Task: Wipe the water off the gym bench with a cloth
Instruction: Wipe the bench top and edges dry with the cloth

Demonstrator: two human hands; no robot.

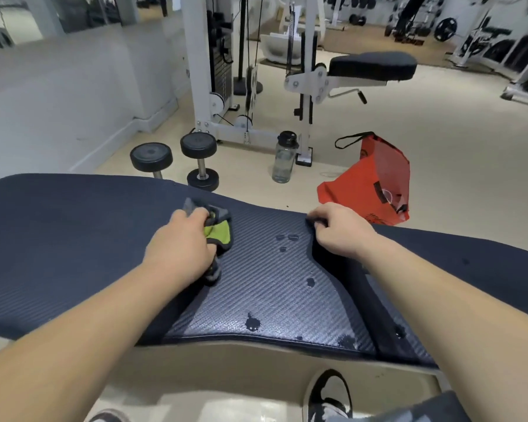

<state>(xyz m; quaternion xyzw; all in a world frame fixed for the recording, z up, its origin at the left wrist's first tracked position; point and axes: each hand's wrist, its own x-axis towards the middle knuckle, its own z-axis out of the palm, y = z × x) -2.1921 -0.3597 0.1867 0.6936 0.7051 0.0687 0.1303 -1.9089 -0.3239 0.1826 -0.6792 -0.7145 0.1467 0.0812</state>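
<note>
Gym surface [73, 239] shows water [252, 324] beads. My left hand [183, 242] bunches the cloth [219, 235], soft and light I judge; right hand [342, 231] fingers [317, 220] curl round the surface edge.

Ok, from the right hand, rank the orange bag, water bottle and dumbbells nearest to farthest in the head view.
1. Orange bag, on the floor just beyond the right hand.
2. Water bottle, on the floor, further left.
3. Dumbbells, on the floor, farthest left.
</note>
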